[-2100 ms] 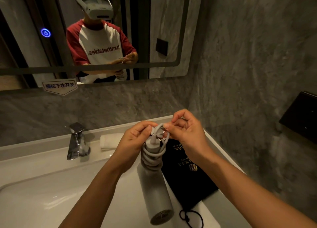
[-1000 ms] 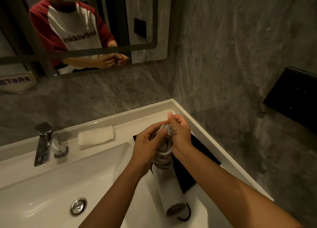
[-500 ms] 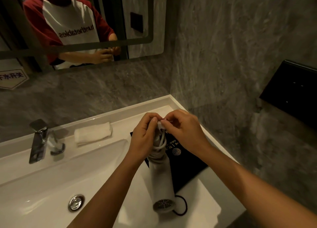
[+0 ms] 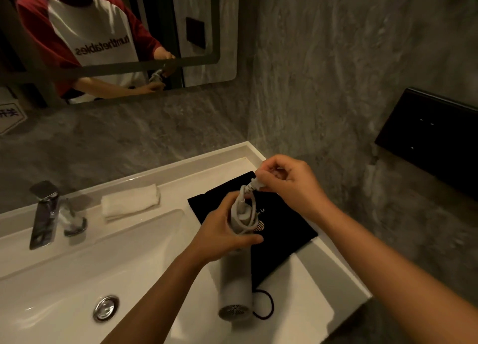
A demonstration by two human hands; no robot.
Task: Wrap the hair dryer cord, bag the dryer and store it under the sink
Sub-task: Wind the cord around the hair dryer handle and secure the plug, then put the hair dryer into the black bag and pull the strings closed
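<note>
A white hair dryer (image 4: pixel 236 289) hangs nozzle-down over the counter's right side, its handle up. My left hand (image 4: pixel 222 230) grips the handle, where the white cord (image 4: pixel 247 214) lies in several loops. My right hand (image 4: pixel 287 186) pinches the plug end of the cord just above the handle, pulled a little up and to the right. A black drawstring bag (image 4: pixel 282 227) with a gold logo lies flat on the counter beneath the dryer, its drawstring loop (image 4: pixel 266 305) trailing toward the front edge.
The white sink basin (image 4: pixel 77 279) with a chrome drain (image 4: pixel 105 308) fills the left. A chrome faucet (image 4: pixel 45 214) and a folded white towel (image 4: pixel 130 201) sit at the back. A black wall panel (image 4: pixel 434 139) is at right. A mirror (image 4: pixel 116 33) hangs above.
My right hand has pulled the plug end up and to the right, away from the handle. My left hand has slid lower on the handle. The head has shifted slightly.
</note>
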